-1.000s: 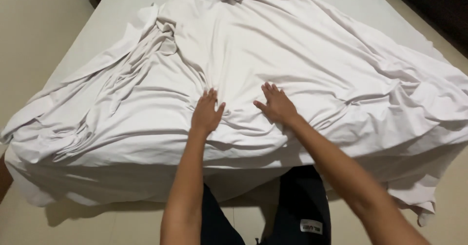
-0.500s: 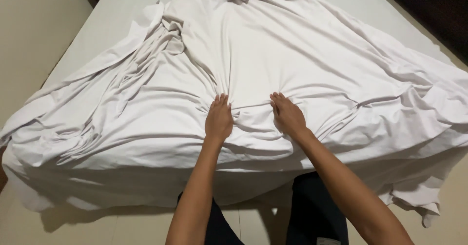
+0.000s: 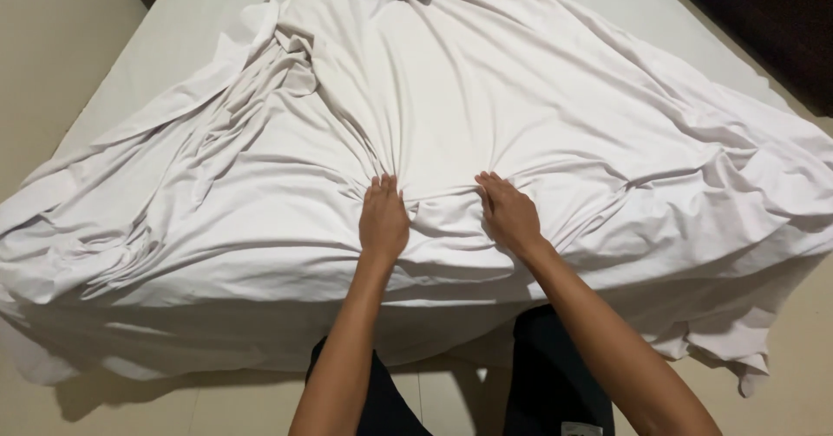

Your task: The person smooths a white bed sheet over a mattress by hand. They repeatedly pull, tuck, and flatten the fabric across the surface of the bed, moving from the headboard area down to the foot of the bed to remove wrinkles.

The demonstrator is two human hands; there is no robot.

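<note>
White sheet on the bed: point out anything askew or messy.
The white sheet lies crooked and heavily wrinkled on the mattress. It is bunched along the left side and between the left hand and right hand, and its right corner droops toward the floor.
</note>
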